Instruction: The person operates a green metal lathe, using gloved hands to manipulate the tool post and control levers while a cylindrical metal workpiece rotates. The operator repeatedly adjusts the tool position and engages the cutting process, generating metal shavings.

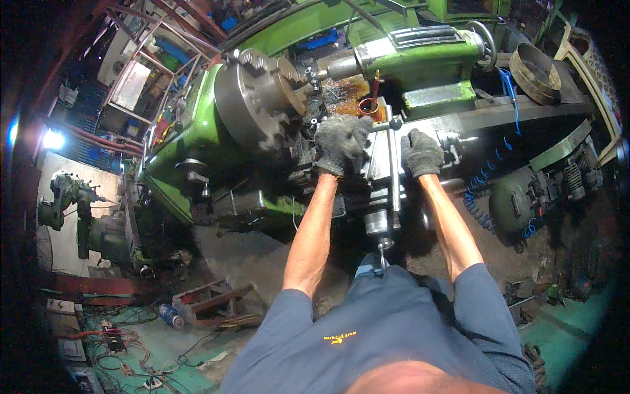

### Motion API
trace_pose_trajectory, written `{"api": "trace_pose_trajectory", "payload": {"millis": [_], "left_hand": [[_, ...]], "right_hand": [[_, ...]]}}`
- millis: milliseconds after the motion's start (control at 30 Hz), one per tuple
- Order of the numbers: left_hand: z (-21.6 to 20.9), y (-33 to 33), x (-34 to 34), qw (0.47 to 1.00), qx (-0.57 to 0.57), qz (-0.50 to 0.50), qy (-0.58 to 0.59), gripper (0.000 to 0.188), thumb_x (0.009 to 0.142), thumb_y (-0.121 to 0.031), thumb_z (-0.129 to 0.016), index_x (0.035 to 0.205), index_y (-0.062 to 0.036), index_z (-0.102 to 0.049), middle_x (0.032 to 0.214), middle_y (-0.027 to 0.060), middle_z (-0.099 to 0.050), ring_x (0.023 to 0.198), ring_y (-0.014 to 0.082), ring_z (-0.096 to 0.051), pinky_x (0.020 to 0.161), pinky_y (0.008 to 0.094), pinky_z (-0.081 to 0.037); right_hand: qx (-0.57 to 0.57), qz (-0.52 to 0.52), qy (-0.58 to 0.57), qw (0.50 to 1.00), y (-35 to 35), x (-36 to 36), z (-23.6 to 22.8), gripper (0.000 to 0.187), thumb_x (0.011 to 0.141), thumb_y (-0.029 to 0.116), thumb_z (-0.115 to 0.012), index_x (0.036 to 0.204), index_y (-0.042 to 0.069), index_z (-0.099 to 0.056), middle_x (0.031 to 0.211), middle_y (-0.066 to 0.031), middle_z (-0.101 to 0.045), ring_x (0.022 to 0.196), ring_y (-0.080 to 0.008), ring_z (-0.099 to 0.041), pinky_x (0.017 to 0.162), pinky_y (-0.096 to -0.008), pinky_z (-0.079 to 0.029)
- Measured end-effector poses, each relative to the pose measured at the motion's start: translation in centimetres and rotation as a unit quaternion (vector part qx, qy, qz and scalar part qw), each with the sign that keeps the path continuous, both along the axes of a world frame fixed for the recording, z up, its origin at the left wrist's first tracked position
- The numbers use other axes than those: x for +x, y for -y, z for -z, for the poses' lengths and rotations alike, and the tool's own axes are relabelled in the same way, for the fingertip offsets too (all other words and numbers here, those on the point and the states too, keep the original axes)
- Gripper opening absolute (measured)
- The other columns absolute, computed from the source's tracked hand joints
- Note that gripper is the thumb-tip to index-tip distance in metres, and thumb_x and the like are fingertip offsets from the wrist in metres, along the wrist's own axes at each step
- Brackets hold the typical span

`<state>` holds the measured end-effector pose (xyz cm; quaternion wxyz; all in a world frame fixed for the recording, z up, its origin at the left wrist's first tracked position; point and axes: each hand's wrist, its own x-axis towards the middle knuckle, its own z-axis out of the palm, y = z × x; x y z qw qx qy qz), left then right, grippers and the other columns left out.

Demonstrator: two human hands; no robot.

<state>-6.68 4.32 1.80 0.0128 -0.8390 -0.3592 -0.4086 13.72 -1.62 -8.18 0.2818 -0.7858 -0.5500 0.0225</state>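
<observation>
Both hands wear grey knitted gloves over the carriage of a green lathe. My left hand is closed at the tool post, close to the big grey chuck; what its fingers hold is hidden. My right hand rests palm down on the right side of the slide, fingers curled over, and the glove hides what is under them. Between the hands stands a long metal lever with a dark ball knob. Nearer to me is a round metal handwheel collar with a crank.
Behind the hands, a red cup with a brush handle stands by oily chips. The green tailstock lies beyond. A round metal pan sits at right, above a coiled blue hose. Cables litter the left floor.
</observation>
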Motion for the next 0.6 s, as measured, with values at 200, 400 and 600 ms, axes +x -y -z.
{"api": "trace_pose_trajectory", "payload": {"millis": [200,400,600], "left_hand": [[0.5,-0.5,0.0,1.0,0.001,-0.004,0.002,0.043,0.093,-0.04,-0.055,0.067,-0.009,-0.068,0.07,0.0142,-0.066,0.067,0.0312,-0.065,0.061,0.0467,-0.047],[-1.3,0.4,0.3,0.998,-0.059,0.002,-0.023,0.037,0.091,-0.036,-0.06,0.068,-0.0091,-0.068,0.068,0.0151,-0.063,0.068,0.036,-0.061,0.062,0.0489,-0.045],[-2.2,0.8,0.3,0.998,-0.053,0.0,-0.037,0.038,0.092,-0.037,-0.06,0.067,-0.0097,-0.067,0.067,0.0143,-0.062,0.068,0.0359,-0.061,0.062,0.0492,-0.044]], "right_hand": [[-0.022,-0.002,-0.007,1.0,0.4,-0.2,-0.8,0.03,0.092,0.039,-0.058,0.091,0.009,-0.064,0.089,-0.0183,-0.069,0.087,-0.0394,-0.067,0.077,-0.0536,-0.052],[-0.026,0.002,-0.014,1.0,0.2,-0.2,-0.7,0.03,0.092,0.038,-0.058,0.092,0.009,-0.065,0.09,-0.0183,-0.069,0.088,-0.0397,-0.067,0.078,-0.0534,-0.052],[-0.017,-0.003,-0.01,1.0,0.2,-0.3,-0.8,0.03,0.092,0.037,-0.057,0.093,0.008,-0.064,0.091,-0.0187,-0.069,0.089,-0.0395,-0.067,0.078,-0.0536,-0.052]]}}
